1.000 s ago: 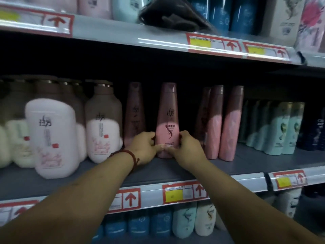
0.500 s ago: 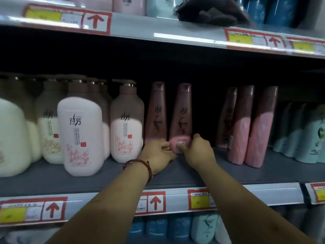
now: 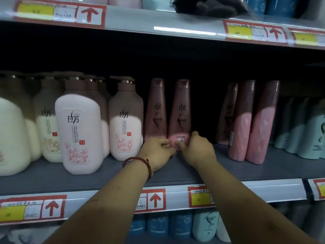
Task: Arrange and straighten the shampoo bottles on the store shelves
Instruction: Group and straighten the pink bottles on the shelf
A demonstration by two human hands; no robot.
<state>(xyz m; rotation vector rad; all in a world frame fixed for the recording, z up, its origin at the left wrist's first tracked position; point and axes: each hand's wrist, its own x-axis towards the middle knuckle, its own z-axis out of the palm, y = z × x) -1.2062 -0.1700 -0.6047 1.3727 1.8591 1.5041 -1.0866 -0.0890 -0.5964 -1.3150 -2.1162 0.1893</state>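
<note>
A tall pink shampoo bottle (image 3: 179, 117) stands upright deep on the middle shelf (image 3: 175, 171). My right hand (image 3: 197, 149) wraps its base from the right, thumb across the front label. My left hand (image 3: 157, 151), with a red cord on the wrist, touches the base from the left, fingers curled. A matching pink bottle (image 3: 155, 111) stands right beside it on the left. Three more pink bottles (image 3: 253, 124) lean to the right, across a dark gap.
Large pink-and-white pump bottles (image 3: 79, 131) fill the shelf's left part, one standing forward of the rest. Teal bottles (image 3: 307, 131) are at the far right. Shelf edges carry red arrow price tags (image 3: 154, 199). Blue and teal bottles (image 3: 179, 224) sit on the shelf below.
The pink bottle has slid back and left, ending beside its neighbour. Both hands stayed at its base. The view has shifted left.
</note>
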